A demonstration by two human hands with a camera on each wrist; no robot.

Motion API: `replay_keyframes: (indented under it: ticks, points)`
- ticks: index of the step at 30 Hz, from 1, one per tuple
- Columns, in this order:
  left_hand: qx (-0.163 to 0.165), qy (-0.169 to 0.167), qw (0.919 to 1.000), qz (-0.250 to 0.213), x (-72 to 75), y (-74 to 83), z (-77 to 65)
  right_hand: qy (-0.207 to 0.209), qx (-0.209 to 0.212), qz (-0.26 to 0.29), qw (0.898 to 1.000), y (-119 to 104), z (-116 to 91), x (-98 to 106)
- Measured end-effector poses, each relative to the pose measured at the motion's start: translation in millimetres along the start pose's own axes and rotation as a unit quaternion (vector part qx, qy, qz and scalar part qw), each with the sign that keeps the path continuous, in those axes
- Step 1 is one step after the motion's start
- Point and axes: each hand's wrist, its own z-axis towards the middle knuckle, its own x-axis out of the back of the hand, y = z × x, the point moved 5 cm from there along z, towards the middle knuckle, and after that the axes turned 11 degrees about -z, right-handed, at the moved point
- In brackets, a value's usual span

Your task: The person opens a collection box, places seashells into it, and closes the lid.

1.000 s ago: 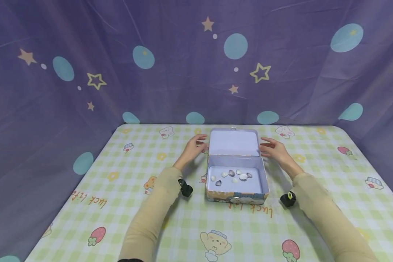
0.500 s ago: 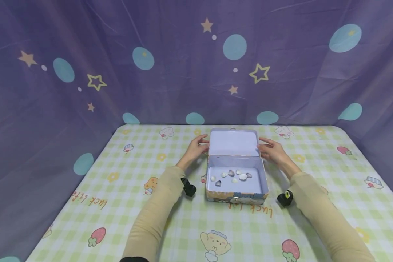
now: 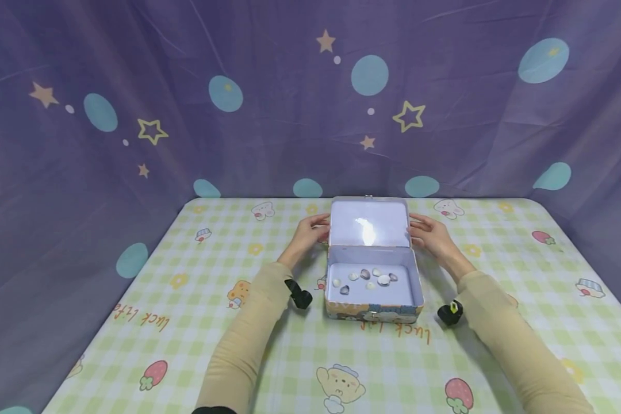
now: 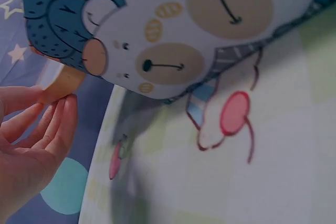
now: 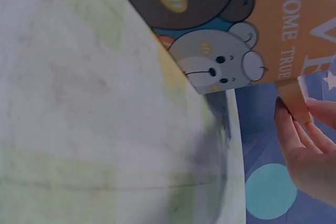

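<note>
A rectangular tin box point(image 3: 375, 311) with printed bears stands on the table, its hinged lid point(image 3: 348, 221) raised at the back. Several small seashells point(image 3: 384, 280) lie scattered on its pale floor. At the lid's left side, my left hand point(image 3: 306, 234) pinches the edge between thumb and fingers; the left wrist view shows the orange lid rim point(image 4: 67, 83) in that grip. My right hand point(image 3: 436, 238) pinches the opposite side, and the right wrist view has its fingers and thumb on the lid rim point(image 5: 293, 98). Parts of the fingers behind the lid are hidden.
A checked cloth point(image 3: 284, 356) with printed cartoons covers the table. Behind it and to the left hangs a purple curtain point(image 3: 290, 115) with stars and balloons. Dark wrist cameras point(image 3: 301, 298) sit on both forearms, close to the box's sides.
Both hands have moved inward onto the lid's sides. The lid has tipped up from leaning back to more upright, and its inner face now shows a bright reflection. The shells stay put.
</note>
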Motion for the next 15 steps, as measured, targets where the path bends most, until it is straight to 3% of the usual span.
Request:
replay_keyframes:
  ticks: [10, 12, 15]
  points:
    - [-0.076, 0.016, 0.997, -0.009, 5.5, 13.2, -2.2, 0.037, 0.035, 0.006, 0.999, -18, -11, 5]
    - [-0.084, 0.013, 0.9963, -0.013, 5.4, 16.3, -3.3, 0.041, 0.051, 0.01, 0.998, -12, -7, 9]
    - [-0.097, 0.008, 0.9951, -0.02, 5.4, 20.4, -5.6, 0.056, 0.062, 0.024, 0.996, 14, 10, 20]
